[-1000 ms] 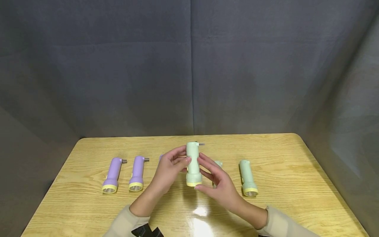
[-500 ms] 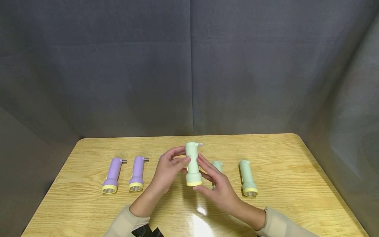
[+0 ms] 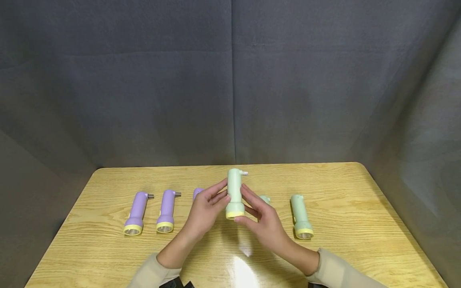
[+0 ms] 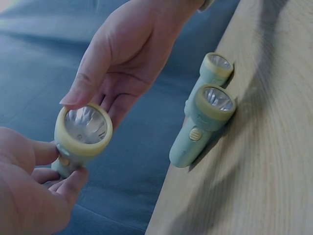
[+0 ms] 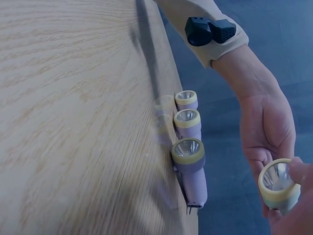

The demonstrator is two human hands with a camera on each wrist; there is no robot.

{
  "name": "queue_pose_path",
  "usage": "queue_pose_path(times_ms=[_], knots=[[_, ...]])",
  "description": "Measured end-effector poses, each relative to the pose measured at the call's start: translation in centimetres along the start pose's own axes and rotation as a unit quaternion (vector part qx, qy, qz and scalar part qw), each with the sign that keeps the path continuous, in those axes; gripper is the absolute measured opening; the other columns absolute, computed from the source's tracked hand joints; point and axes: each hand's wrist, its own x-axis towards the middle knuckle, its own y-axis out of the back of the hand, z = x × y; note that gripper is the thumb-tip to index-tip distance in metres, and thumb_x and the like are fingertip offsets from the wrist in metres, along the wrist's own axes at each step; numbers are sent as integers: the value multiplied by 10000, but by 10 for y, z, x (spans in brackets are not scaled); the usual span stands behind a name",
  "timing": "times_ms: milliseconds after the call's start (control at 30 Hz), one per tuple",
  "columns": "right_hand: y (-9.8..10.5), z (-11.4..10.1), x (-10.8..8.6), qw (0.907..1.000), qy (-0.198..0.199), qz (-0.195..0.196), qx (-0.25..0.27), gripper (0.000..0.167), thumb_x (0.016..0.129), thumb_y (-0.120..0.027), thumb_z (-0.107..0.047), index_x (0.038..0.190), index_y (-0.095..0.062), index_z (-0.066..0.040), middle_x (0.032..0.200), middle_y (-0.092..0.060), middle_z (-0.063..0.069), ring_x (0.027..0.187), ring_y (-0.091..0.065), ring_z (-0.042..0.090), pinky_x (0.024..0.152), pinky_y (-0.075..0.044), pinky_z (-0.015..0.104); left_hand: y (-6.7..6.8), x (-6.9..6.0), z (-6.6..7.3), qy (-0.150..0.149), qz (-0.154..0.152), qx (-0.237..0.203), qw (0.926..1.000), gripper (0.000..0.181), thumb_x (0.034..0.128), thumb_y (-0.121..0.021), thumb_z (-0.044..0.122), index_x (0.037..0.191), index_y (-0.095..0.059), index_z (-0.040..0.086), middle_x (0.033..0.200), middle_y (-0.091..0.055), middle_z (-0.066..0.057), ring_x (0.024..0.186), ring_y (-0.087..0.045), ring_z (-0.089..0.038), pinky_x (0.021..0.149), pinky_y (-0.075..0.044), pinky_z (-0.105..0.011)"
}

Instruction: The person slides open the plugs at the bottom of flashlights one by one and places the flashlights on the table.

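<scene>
Raised slightly since the earlier head frame, the held torch (image 3: 235, 192) now sits a little higher, and both hands have risen with it. More of the innermost purple torch (image 3: 197, 192) shows past the left hand (image 3: 205, 209).

I record the held torch in the air, off the table (image 3: 90, 248), between the two hands. It is pale green, lamp end down toward the person, with its prongs (image 3: 245, 173) pointing right at the top. Grip state: both hands are clamped on it. I see the left hand pinching the barrel from the left, near the switch (image 4: 64, 160); the right hand (image 3: 264, 222) sets its thumb on the yellow rim (image 4: 61, 134) and its fingers against the barrel's right side.

Left of the grip I count three purple torches: the innermost, partly hidden behind the left hand, then the middle one (image 3: 167, 210) and the outer one (image 3: 138, 210). Right of the grip lie two green torches: the near one (image 3: 266, 199), mostly hidden by the right hand, and the far one (image 3: 300, 213), well apart. Behind the grip, beyond the table, hangs a grey curtain (image 3: 144, 100).
</scene>
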Motion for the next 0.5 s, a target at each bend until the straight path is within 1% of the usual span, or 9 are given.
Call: queue_pose_path(times_ms=[200,367,500], knots=[[-6,4,4,9992,-356,-22,167,703,929,-713,-22,1538,-365,42,1628,-282,187,1458,-349,341,1105,-418,355,0,-2,-7,128,129,26,9998,500,1037,-573,46,1518,-443,18,1571,-407,-168,1372,-495,-310,1054,-463,-323],[-13,11,5,9957,-848,9,378,683,955,-684,-28,1546,-347,37,1634,-275,178,1472,-335,316,1145,-363,360,-1,-1,-16,196,339,27,9992,480,1038,-555,28,1506,-452,-6,1553,-420,-209,1365,-497,-340,1074,-448,-335],[-20,16,4,9920,-1133,54,561,685,971,-658,-18,1554,-306,54,1642,-244,195,1485,-298,338,1160,-325,353,-3,-2,-25,363,556,84,9978,467,1048,-540,49,1500,-450,-25,1542,-432,-220,1375,-481,-359,1105,-424,-378]])
